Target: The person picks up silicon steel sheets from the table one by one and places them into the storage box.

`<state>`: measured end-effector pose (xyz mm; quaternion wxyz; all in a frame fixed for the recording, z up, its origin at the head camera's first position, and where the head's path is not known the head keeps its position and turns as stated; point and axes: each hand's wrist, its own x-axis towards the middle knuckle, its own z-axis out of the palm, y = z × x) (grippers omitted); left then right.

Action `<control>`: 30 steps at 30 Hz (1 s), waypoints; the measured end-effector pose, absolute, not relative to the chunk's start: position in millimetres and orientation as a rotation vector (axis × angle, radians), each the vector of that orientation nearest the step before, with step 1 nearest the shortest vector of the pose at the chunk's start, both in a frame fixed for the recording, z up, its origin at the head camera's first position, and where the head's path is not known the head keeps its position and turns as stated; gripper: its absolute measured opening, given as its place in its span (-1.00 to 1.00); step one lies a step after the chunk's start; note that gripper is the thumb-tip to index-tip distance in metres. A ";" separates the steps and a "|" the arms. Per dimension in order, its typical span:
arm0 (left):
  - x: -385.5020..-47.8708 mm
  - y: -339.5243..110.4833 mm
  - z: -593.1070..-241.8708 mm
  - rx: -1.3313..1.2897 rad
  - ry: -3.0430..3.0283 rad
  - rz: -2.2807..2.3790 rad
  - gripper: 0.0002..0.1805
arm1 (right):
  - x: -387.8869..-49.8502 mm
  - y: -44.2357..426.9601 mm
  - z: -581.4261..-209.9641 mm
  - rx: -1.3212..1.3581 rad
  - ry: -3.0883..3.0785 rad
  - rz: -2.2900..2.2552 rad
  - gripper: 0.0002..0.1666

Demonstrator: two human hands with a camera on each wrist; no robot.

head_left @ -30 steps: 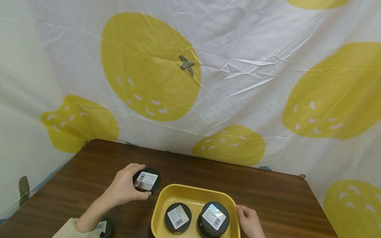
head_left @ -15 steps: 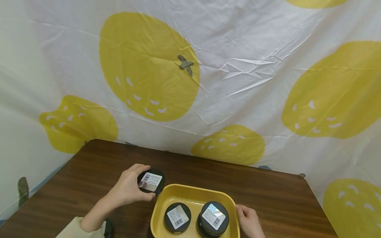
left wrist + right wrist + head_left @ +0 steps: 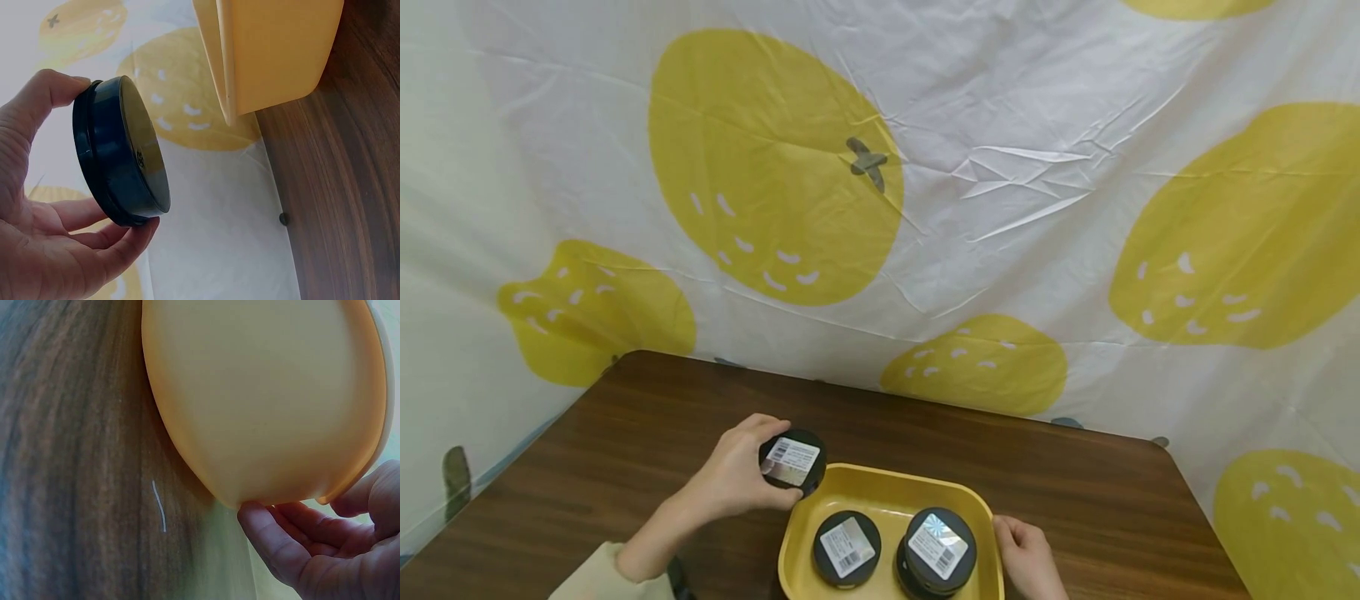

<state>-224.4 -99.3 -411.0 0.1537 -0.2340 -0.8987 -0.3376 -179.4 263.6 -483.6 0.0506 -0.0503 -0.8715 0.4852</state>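
Observation:
My left hand (image 3: 737, 471) pinches a round flat black case (image 3: 792, 461) between thumb and fingers at the yellow tray's left back corner, its white label facing up. The left wrist view shows its thick dark rim and a glossy face, held apart from the tray. Inside the yellow tray (image 3: 902, 483), one similar labelled case (image 3: 846, 548) lies on the left, and a stack of such cases (image 3: 937, 552) is on the right. My right hand (image 3: 1030, 557) holds the tray's right side; in the right wrist view thumb and fingertips touch its rim and outer wall.
The dark wood table (image 3: 1097, 508) carries everything. Another black object (image 3: 679, 577) is mostly hidden beside the left sleeve. A white curtain with yellow fruit prints (image 3: 985, 250) hangs right behind the table's back edge. The tray's near side is cut off by the frame.
My left hand has moved to the right with the black case, from left of the tray to its corner. The sleeve now covers more of the black object. My right hand stays put.

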 end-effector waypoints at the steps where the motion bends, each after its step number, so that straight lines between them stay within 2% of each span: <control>1: -224.1 -98.8 -411.1 -0.670 -2.584 -0.967 -0.19 | -179.4 263.6 -483.8 -0.152 -2.652 1.477 -0.66; 30: -222.9 -87.7 -414.2 -0.724 -2.628 -0.973 -0.20 | -178.2 261.0 -481.4 -0.155 -2.647 1.472 -0.63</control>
